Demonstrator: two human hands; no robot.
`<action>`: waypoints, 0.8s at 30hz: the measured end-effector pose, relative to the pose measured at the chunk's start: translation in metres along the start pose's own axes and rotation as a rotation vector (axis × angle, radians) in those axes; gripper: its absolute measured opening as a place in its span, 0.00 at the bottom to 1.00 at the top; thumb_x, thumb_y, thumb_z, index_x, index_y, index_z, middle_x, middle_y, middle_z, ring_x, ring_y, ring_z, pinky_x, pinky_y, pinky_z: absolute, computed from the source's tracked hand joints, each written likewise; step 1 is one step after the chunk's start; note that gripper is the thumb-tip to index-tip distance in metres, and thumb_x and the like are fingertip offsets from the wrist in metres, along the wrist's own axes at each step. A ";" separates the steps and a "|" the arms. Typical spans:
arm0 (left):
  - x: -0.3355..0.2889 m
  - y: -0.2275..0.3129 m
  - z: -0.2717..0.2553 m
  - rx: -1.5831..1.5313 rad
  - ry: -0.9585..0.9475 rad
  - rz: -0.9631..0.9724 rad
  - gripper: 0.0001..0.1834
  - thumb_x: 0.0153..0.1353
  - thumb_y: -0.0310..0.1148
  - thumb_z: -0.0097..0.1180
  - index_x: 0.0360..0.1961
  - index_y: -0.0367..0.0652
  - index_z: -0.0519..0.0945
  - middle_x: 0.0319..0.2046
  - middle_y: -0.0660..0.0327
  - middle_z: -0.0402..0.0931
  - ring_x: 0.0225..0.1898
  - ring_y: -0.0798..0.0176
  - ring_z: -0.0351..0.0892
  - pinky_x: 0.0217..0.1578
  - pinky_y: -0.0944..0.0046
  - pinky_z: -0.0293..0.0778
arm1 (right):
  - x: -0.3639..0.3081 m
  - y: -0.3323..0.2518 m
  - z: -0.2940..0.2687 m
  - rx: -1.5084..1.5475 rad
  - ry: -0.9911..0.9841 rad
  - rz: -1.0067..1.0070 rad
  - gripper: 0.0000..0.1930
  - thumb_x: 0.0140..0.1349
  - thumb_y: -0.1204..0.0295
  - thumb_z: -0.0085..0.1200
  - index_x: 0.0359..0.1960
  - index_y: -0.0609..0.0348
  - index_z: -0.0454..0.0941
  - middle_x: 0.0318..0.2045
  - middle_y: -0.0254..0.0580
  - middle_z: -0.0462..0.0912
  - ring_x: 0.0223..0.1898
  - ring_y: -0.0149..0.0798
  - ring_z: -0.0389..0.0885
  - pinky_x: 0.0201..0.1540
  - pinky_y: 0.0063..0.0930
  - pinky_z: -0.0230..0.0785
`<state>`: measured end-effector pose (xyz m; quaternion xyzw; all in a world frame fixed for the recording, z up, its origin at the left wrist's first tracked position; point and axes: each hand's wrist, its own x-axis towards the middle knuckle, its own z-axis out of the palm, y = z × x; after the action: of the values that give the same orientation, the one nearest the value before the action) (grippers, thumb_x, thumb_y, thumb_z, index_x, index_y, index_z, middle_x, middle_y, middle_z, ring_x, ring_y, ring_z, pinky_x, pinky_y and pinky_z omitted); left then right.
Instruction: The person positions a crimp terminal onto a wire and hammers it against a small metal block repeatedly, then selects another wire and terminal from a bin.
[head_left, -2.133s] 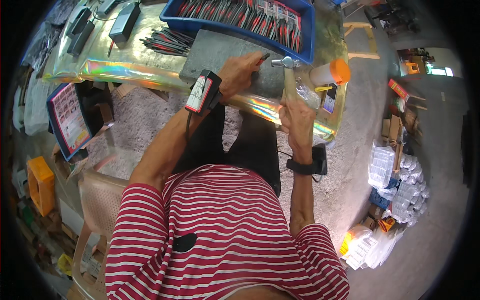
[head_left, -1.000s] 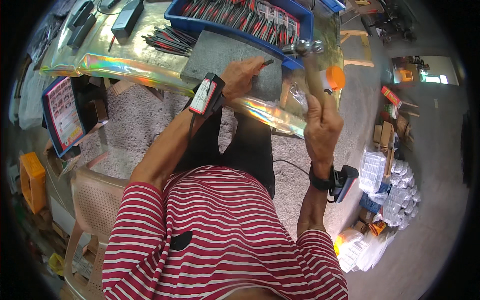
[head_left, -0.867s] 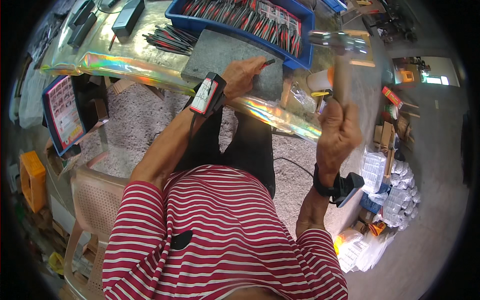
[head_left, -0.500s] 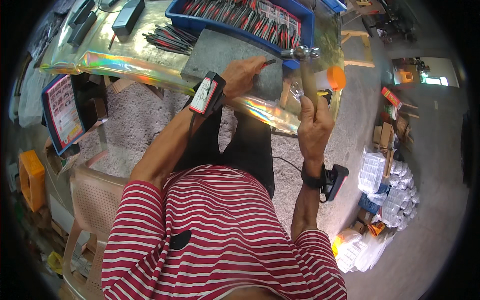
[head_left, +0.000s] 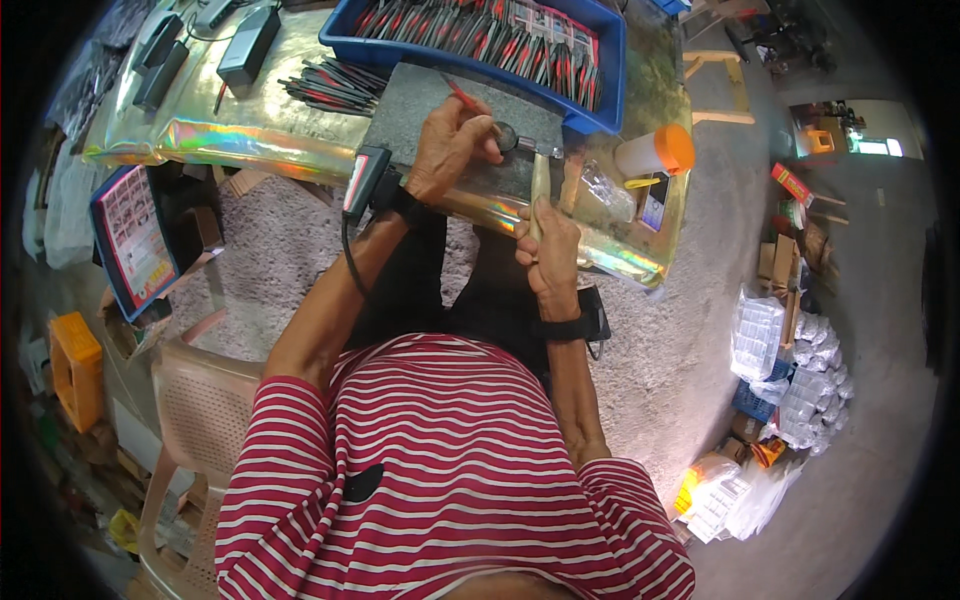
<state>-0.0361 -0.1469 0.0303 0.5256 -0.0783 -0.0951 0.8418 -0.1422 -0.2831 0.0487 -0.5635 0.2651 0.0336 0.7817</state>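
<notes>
My left hand (head_left: 447,150) is over the grey stone slab (head_left: 408,112), its fingers closed on a slim red-and-dark piece (head_left: 459,92) that sticks up past them. The kind of piece is too small to make out. My right hand (head_left: 550,245) is wrapped round the wooden handle of a hammer (head_left: 541,182). The hammer's metal head is low over the slab, close beside my left fingertips; whether it touches the slab I cannot tell. Left of the slab lies a pile of similar dark-and-red pieces (head_left: 335,87).
Behind the slab, a blue bin (head_left: 470,67) holds rows of dark-and-red pieces. An orange-lidded jar (head_left: 645,152) and clear plastic wrapping (head_left: 608,192) are to the right. Black boxy devices (head_left: 250,47) stand at the far left. A plastic chair (head_left: 205,400) is beside me.
The hammer has come down and left, from raised at the right to low over the slab. My left hand has shifted slightly left, and the piece in it now points up and left.
</notes>
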 end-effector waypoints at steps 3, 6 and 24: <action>0.001 0.004 -0.002 -0.082 -0.023 -0.039 0.07 0.57 0.27 0.45 0.36 0.36 0.66 0.25 0.56 0.73 0.22 0.66 0.75 0.28 0.66 0.77 | 0.001 0.005 0.001 0.029 -0.062 0.006 0.18 0.59 0.59 0.43 0.29 0.66 0.68 0.15 0.40 0.70 0.12 0.23 0.63 0.11 0.14 0.57; 0.005 0.008 0.001 -0.086 0.027 -0.027 0.08 0.57 0.28 0.46 0.36 0.36 0.66 0.25 0.55 0.73 0.23 0.66 0.76 0.26 0.67 0.77 | 0.004 0.011 -0.002 -0.060 -0.108 -0.029 0.20 0.59 0.57 0.41 0.29 0.66 0.68 0.15 0.41 0.70 0.13 0.26 0.66 0.12 0.16 0.61; 0.141 0.011 0.001 1.117 -0.014 0.337 0.14 0.45 0.35 0.52 0.27 0.33 0.73 0.17 0.56 0.74 0.18 0.64 0.74 0.19 0.65 0.69 | 0.021 -0.011 -0.044 -0.395 -0.033 -0.230 0.15 0.61 0.65 0.39 0.22 0.65 0.67 0.14 0.36 0.68 0.14 0.24 0.67 0.15 0.16 0.58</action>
<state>0.1012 -0.1774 0.0456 0.8695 -0.2048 0.0924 0.4398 -0.1365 -0.3317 0.0385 -0.7315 0.1745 0.0049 0.6591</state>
